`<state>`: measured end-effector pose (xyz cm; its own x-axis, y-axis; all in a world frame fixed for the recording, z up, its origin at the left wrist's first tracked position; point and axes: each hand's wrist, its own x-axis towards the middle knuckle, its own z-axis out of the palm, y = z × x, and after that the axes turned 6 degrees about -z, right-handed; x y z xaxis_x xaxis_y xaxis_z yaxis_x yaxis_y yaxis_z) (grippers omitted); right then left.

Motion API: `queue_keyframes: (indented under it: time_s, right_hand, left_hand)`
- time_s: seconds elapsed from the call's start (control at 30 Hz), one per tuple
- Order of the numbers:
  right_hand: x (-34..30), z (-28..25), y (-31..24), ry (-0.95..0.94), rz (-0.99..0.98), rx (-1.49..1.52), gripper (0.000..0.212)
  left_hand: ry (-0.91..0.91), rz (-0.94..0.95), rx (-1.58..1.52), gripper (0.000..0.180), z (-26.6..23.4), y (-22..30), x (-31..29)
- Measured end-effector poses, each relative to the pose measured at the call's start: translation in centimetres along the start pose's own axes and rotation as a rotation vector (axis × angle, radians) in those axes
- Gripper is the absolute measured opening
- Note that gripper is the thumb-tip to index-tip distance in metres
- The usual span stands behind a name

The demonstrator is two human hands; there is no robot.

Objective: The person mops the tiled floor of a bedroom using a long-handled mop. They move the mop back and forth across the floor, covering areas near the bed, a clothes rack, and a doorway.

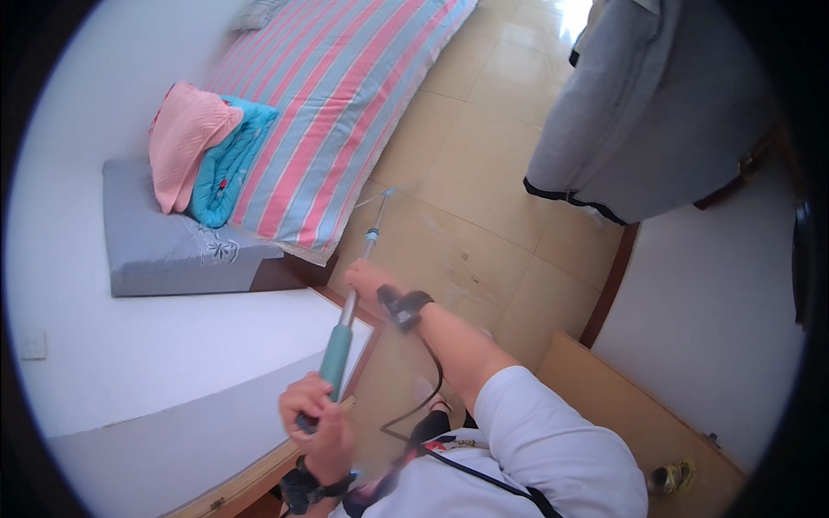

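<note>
A long mop [337, 354] with a green grip and a metal pole slants away from me across the tiled floor. Wrapped round the lower end of the green grip is my closed left hand [318, 419]. Farther up, my right hand [370, 281] is closed round the metal pole. Beyond it the pole has a light blue collar and reaches the floor beside the bed. The mop's head [389, 192] is small, pale and blurred there, so its shape is hard to make out. Dark smudges [466, 256] mark the tiles right of it.
A bed with a striped pink and blue cover [337, 112] lies left of the floor, with a folded blue quilt [229, 164] and a pink cloth [190, 138] at its end. Grey fabric [639, 121] hangs at right. A wooden door [622, 406] stands lower right.
</note>
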<state>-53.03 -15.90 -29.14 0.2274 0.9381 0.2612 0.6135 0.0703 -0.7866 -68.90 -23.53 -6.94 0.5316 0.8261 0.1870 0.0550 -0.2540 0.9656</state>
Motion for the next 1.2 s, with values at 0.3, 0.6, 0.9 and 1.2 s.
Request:
queue_keyframes:
  time_s: [0.3,0.6,0.9,1.2]
  right_hand:
    - [-2.5,2.1,1.4,-0.084,0.042,-0.035,0.01]
    - [-11.8,-0.8,-5.9,0.038,0.09,-0.044,0.016]
    - [-24.3,0.6,-13.9,0.099,0.248,-0.029,0.018]
    - [-32.1,7.4,-22.0,0.191,0.387,-0.14,0.015]
  left_hand:
    - [-0.547,0.18,0.139,0.014,-0.8,-1.8,2.3]
    - [-0.896,0.352,-0.032,0.037,-3.0,3.3,-0.7]
    - [-0.959,0.801,-0.205,0.013,-6.1,5.2,-10.4]
    - [-1.113,0.692,-0.322,0.021,-13.4,6.0,-18.6]
